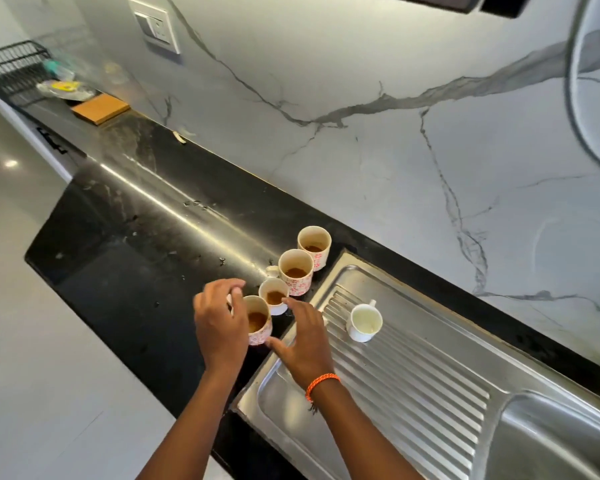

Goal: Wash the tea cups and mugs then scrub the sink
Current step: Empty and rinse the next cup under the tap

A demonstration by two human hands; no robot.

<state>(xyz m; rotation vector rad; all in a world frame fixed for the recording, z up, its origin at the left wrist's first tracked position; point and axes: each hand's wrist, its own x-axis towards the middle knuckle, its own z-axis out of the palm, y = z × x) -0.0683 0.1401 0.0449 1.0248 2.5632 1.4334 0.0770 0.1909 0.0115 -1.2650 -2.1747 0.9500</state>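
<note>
while the cups wait in a row: four stand on the black counter (136,216), each with brown tea dregs
nearest cup (258,323): floral, just left of the steel drainboard's (413,368) edge
small white cup (273,296): at one o'clock from it, touching or nearly so
second floral cup (296,271): further along the same line
far floral cup (314,243): last in the row, near the marble wall (361,98)
lone white cup (365,322): on the drainboard ridges, at three o'clock from the row, apart from it
left hand (219,323): fingers curved beside the nearest cup; whether it grips, i cannot tell
right hand (303,341): fingers spread and loose, holding nothing, between the row and the lone cup
wristband (321,384): orange, on the right wrist
sink basin (561,441): at five o'clock
wooden board (100,108): at eleven o'clock, far down the counter
</note>
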